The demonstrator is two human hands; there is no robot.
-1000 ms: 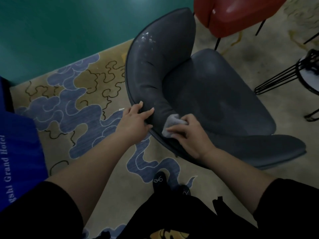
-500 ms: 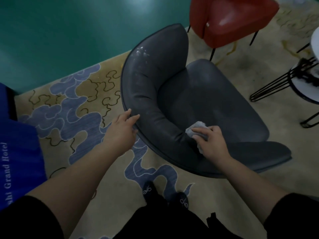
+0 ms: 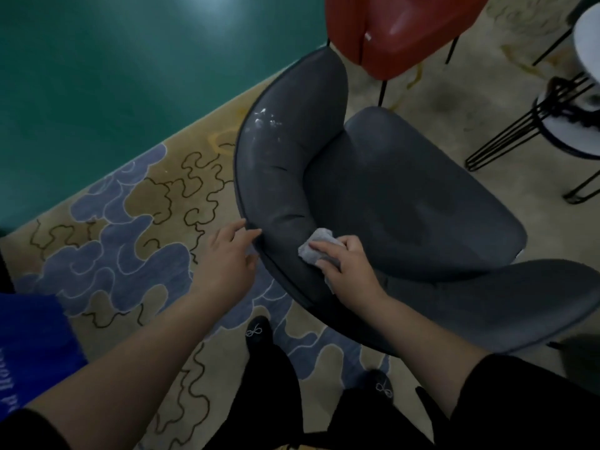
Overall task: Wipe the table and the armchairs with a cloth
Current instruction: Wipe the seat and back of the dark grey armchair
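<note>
A dark grey armchair (image 3: pixel 406 203) with a curved back fills the middle of the view. My right hand (image 3: pixel 349 271) grips a small crumpled grey cloth (image 3: pixel 316 246) and presses it on the inner side of the chair's backrest, near its lower rim. My left hand (image 3: pixel 229 259) rests with straight fingers against the outer edge of the backrest, just left of the cloth. White scuff marks show high on the backrest.
A red armchair (image 3: pixel 399 30) stands behind the grey one at the top. A white round table with black wire legs (image 3: pixel 532 125) is at the right edge. A patterned blue and tan carpet (image 3: pixel 130 228) meets a green floor. My black shoes are below.
My right hand has slid the cloth back leftward along the backrest towards my left hand. My left hand stays on the chair's outer edge. The view has shifted slightly.
</note>
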